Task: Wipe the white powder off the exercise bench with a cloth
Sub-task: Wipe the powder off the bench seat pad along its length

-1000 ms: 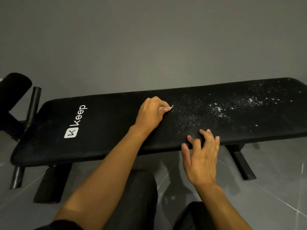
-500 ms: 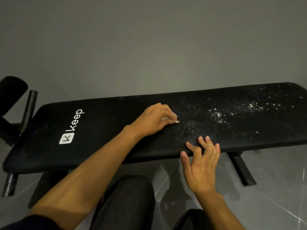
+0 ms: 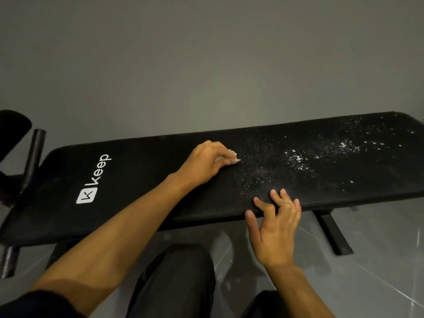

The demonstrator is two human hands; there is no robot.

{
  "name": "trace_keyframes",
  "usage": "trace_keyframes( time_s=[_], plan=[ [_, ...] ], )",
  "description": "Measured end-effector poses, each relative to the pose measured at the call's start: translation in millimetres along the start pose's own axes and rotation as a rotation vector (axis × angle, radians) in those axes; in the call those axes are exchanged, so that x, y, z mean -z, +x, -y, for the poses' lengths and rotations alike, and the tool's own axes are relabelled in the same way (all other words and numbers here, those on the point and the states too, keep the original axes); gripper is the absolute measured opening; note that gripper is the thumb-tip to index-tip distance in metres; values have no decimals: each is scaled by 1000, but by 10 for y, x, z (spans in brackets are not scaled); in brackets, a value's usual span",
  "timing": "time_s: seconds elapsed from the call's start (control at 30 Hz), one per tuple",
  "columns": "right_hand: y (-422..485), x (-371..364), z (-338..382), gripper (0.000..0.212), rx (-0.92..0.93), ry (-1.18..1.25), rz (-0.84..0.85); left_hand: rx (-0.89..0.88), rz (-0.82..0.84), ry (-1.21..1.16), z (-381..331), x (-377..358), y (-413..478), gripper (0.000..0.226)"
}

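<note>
Dim room, a plain grey wall above a tiled grey floor.

The wall [image 3: 206,53] fills the upper half of the view. It is matt and bare, palest near its middle and darker toward the top corners and the left edge. The floor [image 3: 378,260] is laid in large glossy grey tiles with thin pale joint lines running on a slant. It shows a soft sheen at the right and dark shadows toward the lower middle.

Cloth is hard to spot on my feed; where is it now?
Head view: the cloth is bunched in the left hand, mid-length on the exercise bench, at the edge of the white powder nearest the Keep logo.
</note>
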State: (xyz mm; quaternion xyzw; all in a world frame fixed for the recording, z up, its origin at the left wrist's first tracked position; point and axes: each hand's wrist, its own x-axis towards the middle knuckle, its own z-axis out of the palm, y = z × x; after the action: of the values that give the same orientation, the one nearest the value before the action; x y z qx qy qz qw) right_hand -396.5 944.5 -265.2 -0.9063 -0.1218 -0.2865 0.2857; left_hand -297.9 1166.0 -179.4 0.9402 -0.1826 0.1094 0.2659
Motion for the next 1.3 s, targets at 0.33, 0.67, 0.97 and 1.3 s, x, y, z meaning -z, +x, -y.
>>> trace_keyframes(
  time_s=[0.33,0.67,0.97,1.3],
  plan=[
    [38,3,12,41,-4,20,-6,112,-36,2,-9,-102,351,22],
    [55,-33,-33,40,16,26,-33,233,-59,-32,35,-40,438,19],
    [64,-22,-32,42,11,18,0,340,-93,-11,185,-62,715,26],
    [69,-55,-36,42,1,16,-35,-22,3,-48,-232,-47,-269,26]
  ],
)
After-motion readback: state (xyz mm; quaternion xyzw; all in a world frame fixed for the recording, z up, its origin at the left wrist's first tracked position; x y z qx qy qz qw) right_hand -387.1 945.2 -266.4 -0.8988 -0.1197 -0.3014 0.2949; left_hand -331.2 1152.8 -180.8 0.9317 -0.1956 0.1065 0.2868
